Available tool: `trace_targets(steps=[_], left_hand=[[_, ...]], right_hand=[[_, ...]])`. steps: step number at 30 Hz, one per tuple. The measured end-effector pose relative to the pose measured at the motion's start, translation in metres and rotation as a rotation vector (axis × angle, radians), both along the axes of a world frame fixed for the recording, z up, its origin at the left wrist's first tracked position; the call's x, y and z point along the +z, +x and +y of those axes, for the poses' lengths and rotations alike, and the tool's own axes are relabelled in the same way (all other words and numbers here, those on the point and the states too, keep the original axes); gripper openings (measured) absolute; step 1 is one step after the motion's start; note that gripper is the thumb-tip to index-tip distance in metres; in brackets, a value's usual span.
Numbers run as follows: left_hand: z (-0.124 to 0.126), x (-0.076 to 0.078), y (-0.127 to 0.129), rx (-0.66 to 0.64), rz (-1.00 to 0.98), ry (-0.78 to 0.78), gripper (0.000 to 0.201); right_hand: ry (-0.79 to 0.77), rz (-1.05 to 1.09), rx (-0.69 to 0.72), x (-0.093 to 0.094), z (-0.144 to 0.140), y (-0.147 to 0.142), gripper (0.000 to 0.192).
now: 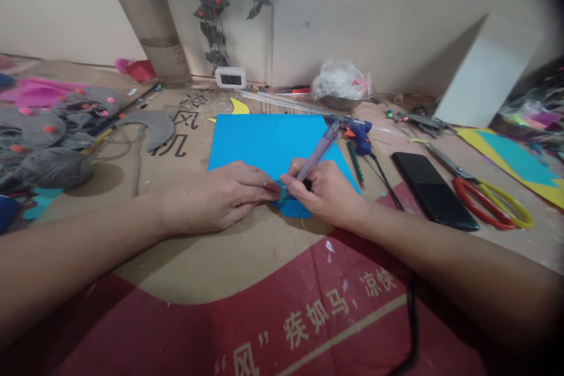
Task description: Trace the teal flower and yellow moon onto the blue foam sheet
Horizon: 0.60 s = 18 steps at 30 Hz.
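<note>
Nearest the lens, our 2 forearms come in from the lower corners over flattened cardboard (273, 258) printed red with pale characters, which covers the tabletop. At the middle of the frame our left hand (215, 197) lies palm down, fingers together, pressing the near edge of a blue sheet (268, 141); its fingertips touch a small teal piece (282, 192) at that edge. Our right hand (328, 191) has its grip closed around a translucent purple pen (318, 151), whose tip meets the sheet just beside the teal piece while the barrel slants toward the upper right.

Just past the sheet's far right corner lies a blue glue gun (359, 132), its black cord running down the right side. Right of it sits a black phone (432, 188), then scissors (484, 197) with 1 red and 1 yellow handle loop. Grey felt shapes (48, 141) with coloured dots crowd the left edge. A small white digital clock (230, 77) stands against the wall at upper centre, beside a bowl holding a plastic bag (339, 85).
</note>
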<state>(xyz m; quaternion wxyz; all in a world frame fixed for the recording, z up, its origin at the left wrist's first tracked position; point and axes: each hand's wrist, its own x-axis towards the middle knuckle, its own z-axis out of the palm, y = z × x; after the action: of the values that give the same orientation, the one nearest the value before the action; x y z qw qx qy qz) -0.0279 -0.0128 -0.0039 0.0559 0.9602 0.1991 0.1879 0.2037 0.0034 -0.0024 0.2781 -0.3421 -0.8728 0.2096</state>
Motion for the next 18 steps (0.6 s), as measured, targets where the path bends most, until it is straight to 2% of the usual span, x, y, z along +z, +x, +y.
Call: trace_targets(steps=[6,18], left_hand=[[0.001,-0.0003,-0.0005,-0.002,0.013,0.005,0.034],[0.0011,0.0003,0.0006,-0.001,0.004,-0.005,0.034]], right_hand=[[-0.013,-0.05,-0.01,0.0011,-0.0003,0.0002,0.035],[-0.022,-0.06,0.062,0.0006,-0.0007,0.0014,0.035]])
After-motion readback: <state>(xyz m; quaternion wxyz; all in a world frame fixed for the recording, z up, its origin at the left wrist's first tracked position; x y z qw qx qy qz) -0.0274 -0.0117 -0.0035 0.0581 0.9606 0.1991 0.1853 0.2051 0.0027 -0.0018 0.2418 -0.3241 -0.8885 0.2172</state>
